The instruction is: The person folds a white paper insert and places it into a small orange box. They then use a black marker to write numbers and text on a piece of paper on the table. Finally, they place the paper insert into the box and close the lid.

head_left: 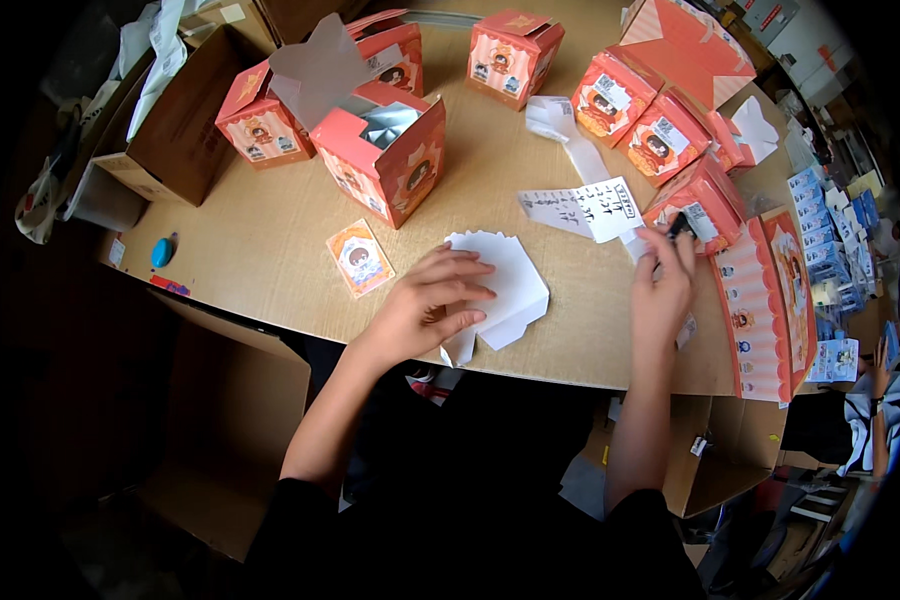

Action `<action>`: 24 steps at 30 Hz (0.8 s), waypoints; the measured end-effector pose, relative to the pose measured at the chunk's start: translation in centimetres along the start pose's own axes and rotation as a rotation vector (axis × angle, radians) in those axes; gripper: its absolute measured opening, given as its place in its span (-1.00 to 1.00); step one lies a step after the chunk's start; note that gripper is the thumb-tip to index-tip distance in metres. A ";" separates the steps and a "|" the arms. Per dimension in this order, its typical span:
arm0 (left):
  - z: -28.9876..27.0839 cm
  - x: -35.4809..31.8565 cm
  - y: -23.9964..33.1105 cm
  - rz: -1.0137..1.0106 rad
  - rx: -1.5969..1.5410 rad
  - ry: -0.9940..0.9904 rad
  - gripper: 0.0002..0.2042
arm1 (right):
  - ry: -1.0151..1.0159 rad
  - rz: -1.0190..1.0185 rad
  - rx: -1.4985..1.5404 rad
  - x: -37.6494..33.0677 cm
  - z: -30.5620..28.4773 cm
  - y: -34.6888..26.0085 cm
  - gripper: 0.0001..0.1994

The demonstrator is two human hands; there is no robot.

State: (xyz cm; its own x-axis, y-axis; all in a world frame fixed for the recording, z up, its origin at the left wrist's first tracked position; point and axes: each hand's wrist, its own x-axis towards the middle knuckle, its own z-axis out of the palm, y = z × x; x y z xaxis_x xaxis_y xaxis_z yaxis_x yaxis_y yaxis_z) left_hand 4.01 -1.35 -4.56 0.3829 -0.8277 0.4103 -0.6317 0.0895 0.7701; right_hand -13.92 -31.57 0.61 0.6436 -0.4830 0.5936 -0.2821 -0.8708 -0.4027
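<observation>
Black handwritten characters and a boxed line mark the white paper slip point(612, 212). A white label point(676, 131) on a red carton point(650, 157) bears a square code; lettering on the orange-bordered card point(360, 258) is too small to read.

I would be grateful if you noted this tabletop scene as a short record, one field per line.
Left hand: fingers spread over a flat white cardboard piece with a scalloped edge
Right hand: holds a slim black pen-like object
Nearby paper: white handwritten slip
Beside left hand: rectangular orange-bordered card, lying flat
Beyond card: red-and-pink cardboard box, open, silvery material inside
Far left: round blue object
Surface: light-brown table
</observation>
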 end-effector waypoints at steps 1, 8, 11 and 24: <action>0.0 -0.8 -0.2 0.009 0.008 0.104 -0.72 | -0.142 0.023 0.061 -1.0 0.0 -1.7 -0.67; 0.0 -3.7 1.9 -0.156 0.571 0.049 -0.48 | -0.642 -0.259 0.366 -0.9 5.4 -8.8 -0.66; 0.7 -3.5 1.9 -0.183 0.529 0.052 -0.40 | -0.708 -0.277 0.216 -3.2 5.9 -10.7 -0.50; -0.1 -5.7 1.5 -0.148 0.093 -0.026 -0.42 | -0.642 -0.432 -0.101 -12.6 1.4 -13.2 -0.34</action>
State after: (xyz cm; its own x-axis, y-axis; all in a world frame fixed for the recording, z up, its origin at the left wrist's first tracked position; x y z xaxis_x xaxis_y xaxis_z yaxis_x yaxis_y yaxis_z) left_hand 1.00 3.54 -5.68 0.4591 -0.8425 0.2819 -0.6296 -0.0847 0.7723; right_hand -17.36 -13.87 -2.54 0.9883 0.0217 0.1512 0.0437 -0.9886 -0.1438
